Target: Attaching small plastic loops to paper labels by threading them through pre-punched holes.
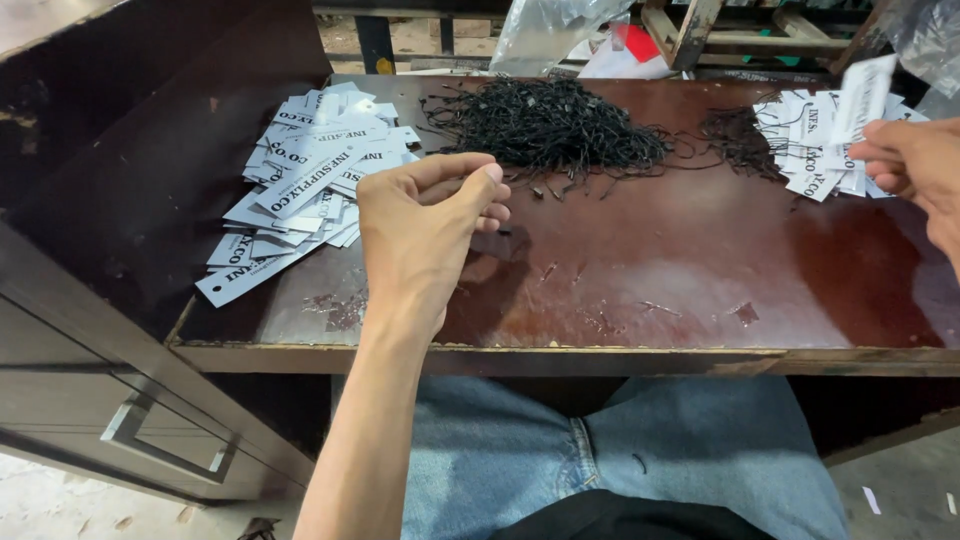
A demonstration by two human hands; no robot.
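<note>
My left hand hovers over the middle of the dark red-brown table, thumb pressed against curled fingers; I see nothing held in it. Just beyond it lies a heap of thin black strings. Left of that hand a loose pile of white printed tags spreads across the table. My right hand is at the right edge, pinching one white tag upright above a second stack of white tags with black strings tangled beside it.
A dark cabinet with a metal drawer handle stands to the left of the table. Clear plastic bags and wooden frames sit behind the table. My jeans-clad legs are under the front edge.
</note>
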